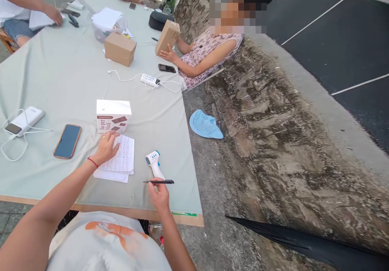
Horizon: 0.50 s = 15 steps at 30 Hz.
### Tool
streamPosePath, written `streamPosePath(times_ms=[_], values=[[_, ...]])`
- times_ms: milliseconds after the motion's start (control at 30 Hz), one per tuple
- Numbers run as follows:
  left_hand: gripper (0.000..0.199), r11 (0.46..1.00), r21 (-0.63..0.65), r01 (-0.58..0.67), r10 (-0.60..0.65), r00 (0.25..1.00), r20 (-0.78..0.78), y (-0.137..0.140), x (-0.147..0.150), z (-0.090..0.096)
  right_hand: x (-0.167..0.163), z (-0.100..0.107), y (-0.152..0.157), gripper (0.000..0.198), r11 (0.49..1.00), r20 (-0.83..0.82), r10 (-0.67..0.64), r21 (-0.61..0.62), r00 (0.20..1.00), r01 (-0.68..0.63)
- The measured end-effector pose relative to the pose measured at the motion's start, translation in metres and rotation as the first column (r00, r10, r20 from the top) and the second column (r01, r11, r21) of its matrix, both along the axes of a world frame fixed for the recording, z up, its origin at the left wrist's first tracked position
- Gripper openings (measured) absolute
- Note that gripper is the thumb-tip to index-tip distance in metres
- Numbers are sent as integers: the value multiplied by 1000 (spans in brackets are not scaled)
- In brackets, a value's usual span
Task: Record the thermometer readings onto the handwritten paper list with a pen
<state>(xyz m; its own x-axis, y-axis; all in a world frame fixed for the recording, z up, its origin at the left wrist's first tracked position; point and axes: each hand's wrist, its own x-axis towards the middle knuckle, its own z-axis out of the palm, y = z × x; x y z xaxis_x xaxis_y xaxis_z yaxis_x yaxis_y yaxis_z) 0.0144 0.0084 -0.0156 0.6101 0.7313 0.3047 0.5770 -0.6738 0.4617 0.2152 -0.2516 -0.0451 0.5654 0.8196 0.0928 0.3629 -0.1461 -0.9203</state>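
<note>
My left hand (107, 147) lies with fingers spread on the top of a small stack of papers (123, 157) covered in rows of writing. Its fingertips reach the base of a white box (114, 111) printed "Super Meal". Between the fingers of my right hand (159, 194) is a black pen (164, 181), held roughly level above the table's near edge. Just beyond that hand lies a white and blue infrared thermometer (154, 161), its handle end partly covered by the hand and pen. A phone with an orange rim (67, 141) rests left of the papers.
On the cloth-covered table (73, 84) are a power bank with cables (26, 120), another power bank (150, 80), a cardboard box (118, 50) and a plastic tub of papers (100, 32). A person at right holds a carton (167, 38). A blue hat (205, 124) lies beyond the table's right edge.
</note>
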Motion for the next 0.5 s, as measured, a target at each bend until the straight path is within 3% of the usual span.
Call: streamPosePath(times_ms=[33,100,267,500], values=[[42,989,-50,139,-144,984,-104,-3,11,0,-2,4,3,22,1000,-33,-23,7,999,24],[53,965,-133,224,-252,934,-254,-1,29,-1,-6,14,10,21,999,-75,-29,12,997,30],[69,979,-109,171,-199,907,-371,3,40,-10,-16,31,13,30,1000,-140,-7,14,990,9],[72,983,-81,164,-183,906,-381,-18,28,-12,-18,27,9,30,1000,-148,-13,-6,989,12]])
